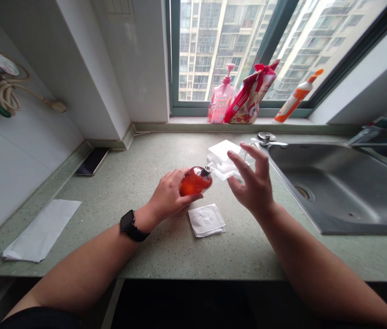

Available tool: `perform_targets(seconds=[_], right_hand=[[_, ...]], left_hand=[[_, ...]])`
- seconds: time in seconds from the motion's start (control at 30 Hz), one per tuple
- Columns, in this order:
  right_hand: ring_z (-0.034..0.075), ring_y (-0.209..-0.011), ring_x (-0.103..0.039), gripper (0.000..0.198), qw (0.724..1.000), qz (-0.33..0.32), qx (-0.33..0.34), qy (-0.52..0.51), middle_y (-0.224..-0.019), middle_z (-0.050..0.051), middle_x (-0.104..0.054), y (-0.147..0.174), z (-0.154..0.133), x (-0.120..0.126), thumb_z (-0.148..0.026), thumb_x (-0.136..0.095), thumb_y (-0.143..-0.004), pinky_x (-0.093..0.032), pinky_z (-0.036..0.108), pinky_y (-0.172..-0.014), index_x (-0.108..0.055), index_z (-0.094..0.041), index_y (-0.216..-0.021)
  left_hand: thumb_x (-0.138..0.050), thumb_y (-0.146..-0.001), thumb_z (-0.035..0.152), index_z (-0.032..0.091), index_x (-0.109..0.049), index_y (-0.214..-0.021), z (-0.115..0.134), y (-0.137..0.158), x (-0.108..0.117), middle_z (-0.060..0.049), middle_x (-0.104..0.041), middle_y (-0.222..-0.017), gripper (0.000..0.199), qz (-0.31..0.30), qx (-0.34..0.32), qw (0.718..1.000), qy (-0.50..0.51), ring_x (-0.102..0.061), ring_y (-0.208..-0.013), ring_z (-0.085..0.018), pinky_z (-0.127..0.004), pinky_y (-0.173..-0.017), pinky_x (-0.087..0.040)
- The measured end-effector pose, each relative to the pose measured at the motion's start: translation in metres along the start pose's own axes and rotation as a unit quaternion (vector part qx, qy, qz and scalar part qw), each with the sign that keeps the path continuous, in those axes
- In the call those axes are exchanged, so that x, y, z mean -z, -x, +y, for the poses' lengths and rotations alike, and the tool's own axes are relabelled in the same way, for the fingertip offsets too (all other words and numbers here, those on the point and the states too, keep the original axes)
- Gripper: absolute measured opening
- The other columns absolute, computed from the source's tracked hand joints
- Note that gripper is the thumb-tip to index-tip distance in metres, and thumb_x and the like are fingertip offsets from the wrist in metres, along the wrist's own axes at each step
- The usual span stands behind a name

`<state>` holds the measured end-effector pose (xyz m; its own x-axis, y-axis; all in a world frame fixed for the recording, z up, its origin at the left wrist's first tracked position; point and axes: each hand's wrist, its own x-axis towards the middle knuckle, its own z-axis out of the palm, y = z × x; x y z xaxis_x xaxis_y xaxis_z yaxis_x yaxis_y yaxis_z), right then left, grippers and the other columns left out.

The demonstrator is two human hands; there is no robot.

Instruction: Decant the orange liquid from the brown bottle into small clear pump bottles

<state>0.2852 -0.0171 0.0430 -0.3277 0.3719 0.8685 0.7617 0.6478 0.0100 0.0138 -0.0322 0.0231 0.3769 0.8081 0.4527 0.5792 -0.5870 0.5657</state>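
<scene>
From my remote view, the orange bottle [193, 185] is above the counter [152, 246], tilted, neck toward the white container [223, 153]. My left hand [171, 194] is wrapped around the bottle. My right hand [253, 187] has its fingers spread beside the container; contact cannot be determined. A folded tissue [207, 220] lies nearer me than the bottle. The sink [347, 192] is at far right.

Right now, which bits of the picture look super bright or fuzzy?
In the head view, daylight makes the window pale; the sink has a soft, shiny streak; the white top near the right hand glows brightly; the tap looks fuzzy.
</scene>
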Motion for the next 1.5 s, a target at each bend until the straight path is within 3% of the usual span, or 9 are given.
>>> perform_targets(seconds=[0.4, 1.5], right_hand=[[0.035, -0.149, -0.057, 0.099, 0.998, -0.008, -0.003, -0.065, -0.169, 0.007, -0.044, -0.0009, 0.0013, -0.0021, 0.005, -0.060, -0.088, -0.063, 0.058, -0.110, -0.037, -0.048, -0.168], [0.036, -0.152, -0.053, 0.095, 0.998, -0.014, 0.006, -0.065, -0.169, 0.008, -0.043, -0.0013, 0.0023, -0.0003, 0.003, -0.060, -0.088, -0.060, 0.059, -0.114, -0.038, -0.046, -0.168]], left_hand=[[-0.083, -0.090, 0.059, 0.025, -0.056, -0.145, -0.0007, -0.0002, -0.0004, -0.013, -0.072, -0.138, 0.070, 0.000, 0.000, 1.000, 0.006, -0.068, -0.123, -0.034, -0.056, -0.110, -0.052], [-0.084, -0.090, 0.058, 0.024, -0.055, -0.146, 0.0004, 0.0007, 0.0008, -0.013, -0.071, -0.139, 0.071, 0.000, 0.000, 1.000, 0.005, -0.068, -0.125, -0.034, -0.055, -0.111, -0.052]])
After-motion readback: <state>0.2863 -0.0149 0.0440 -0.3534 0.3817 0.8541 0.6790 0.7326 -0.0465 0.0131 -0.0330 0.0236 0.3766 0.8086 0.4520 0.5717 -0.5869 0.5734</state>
